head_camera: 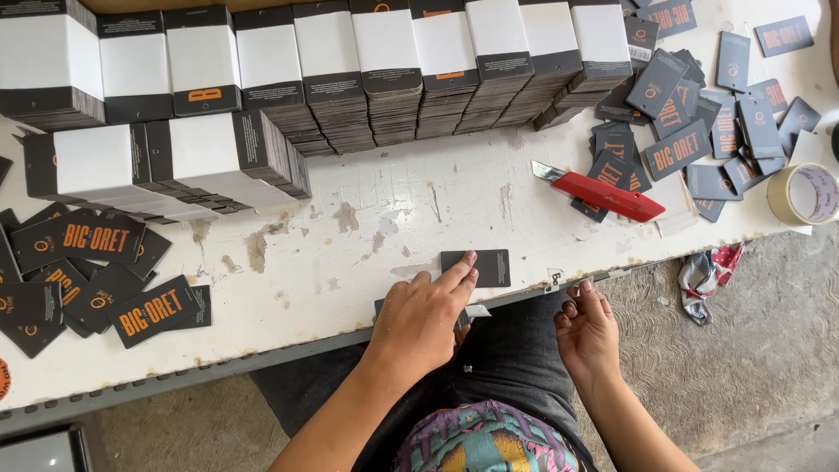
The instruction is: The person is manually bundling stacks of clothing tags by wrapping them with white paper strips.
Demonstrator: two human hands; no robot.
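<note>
Resting on the table point(376, 218) edge at lower centre of the frame, the left hand point(424, 315) lies palm down with its fingers stretched flat, the fingertips pressing on a dark card point(485, 267) that sits just at the white table's near rim; nothing is gripped in it. Below the table edge to the right, the right hand point(587, 330) hovers over the person's dark-trousered lap, fingers loosely curled, and I cannot tell whether it holds anything (a small pale scrap shows between the two hands). Across the top of the frame run stacks point(332, 70) of folded white-and-black sleeves. Loose dark cards with orange print lie scattered at lower left point(96, 271) and upper right. A red cutter point(603, 192) lies right of centre, well apart from both hands, with a tape roll point(806, 194) at the right edge.
</note>
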